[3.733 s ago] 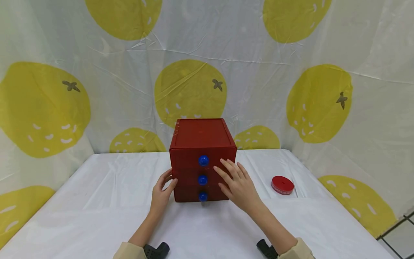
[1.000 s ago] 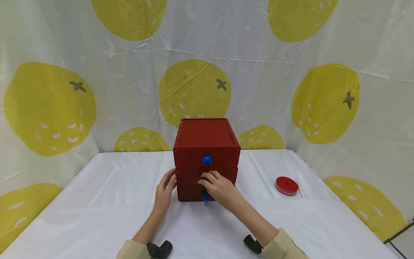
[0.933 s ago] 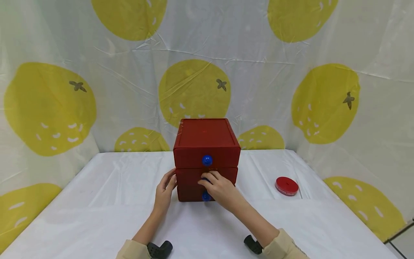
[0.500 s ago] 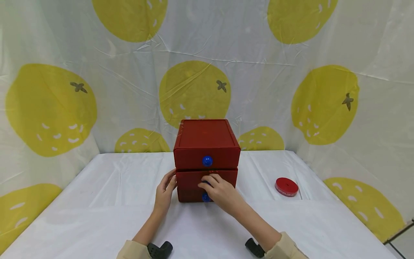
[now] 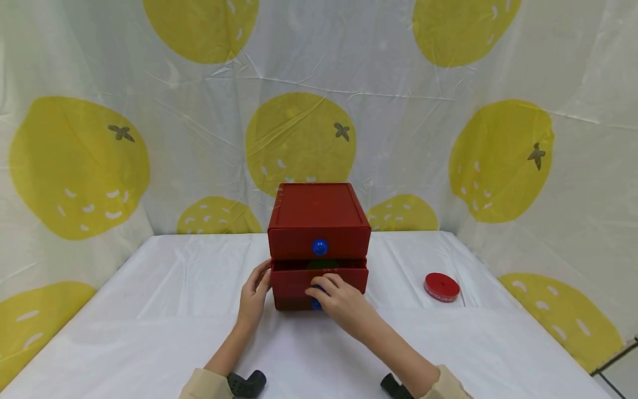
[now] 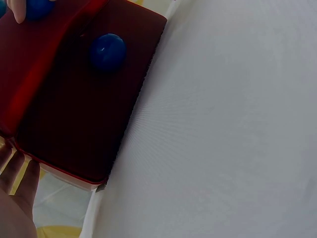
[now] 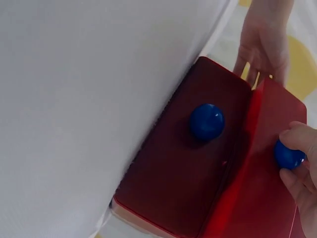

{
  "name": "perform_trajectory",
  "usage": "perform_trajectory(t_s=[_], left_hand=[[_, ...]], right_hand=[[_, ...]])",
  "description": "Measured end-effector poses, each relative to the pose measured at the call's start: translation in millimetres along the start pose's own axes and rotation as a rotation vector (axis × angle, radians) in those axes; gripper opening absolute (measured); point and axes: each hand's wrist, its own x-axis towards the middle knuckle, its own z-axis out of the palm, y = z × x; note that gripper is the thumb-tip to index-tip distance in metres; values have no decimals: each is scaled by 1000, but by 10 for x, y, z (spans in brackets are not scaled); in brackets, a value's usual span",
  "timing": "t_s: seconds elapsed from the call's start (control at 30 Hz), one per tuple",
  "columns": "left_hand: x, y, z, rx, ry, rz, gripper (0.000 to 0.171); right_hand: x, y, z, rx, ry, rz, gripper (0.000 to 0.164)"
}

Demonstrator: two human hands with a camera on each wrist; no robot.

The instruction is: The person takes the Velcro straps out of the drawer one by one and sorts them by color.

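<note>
Pinching the middle knob (image 7: 290, 155), which is blue and round, the right hand (image 5: 344, 302) has its thumb and fingers curved around it, with a small gap between their tips. This knob belongs to the middle drawer (image 5: 291, 282), which stands partly out of the red cabinet (image 5: 316, 204). In the gap above its front it is possible to see a green thing (image 5: 323, 265), but it is too much hidden to tell what it is.

The left hand (image 5: 253, 296) is at the left side of the cabinet, with its fingers extended and slightly bent; the fingertips touch the side wall, and the hand does not grasp anything.

The cabinet has 3 drawers, placed 1 above the other. The top drawer (image 5: 289, 244), with its top knob (image 5: 320, 247), is fully inside. The bottom drawer (image 7: 173, 163) lies behind the front of the middle drawer, and its bottom knob (image 7: 207, 122) is free of both hands.

The cabinet stands on a white table cover (image 5: 174, 310). To the right of it, well apart, lies a red roll (image 5: 442, 287). Behind is a pale curtain (image 5: 389, 127) printed with large yellow fruits. Near the wrists there are 2 beige sleeves (image 5: 204, 384) and 2 black devices (image 5: 247, 383).
</note>
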Motion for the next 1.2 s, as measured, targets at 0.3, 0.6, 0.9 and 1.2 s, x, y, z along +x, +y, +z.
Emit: perform_trajectory(t_s=[0.3,0.6,0.9,1.2], left_hand=[[-6,-5,5,7,-2,-10,36],[2,-7,8,49,1,10,36],[4,15,12,91,22,-5,35],[-4,7,4,117,25,11,34]], right_hand=[[-42,-48,-58,2,13,-10,39],[-67,-69,-101,1,37,-47,39],[-90,-99,-150,11,38,-80,40],[-120,-143,-203,32,87,-106,41]])
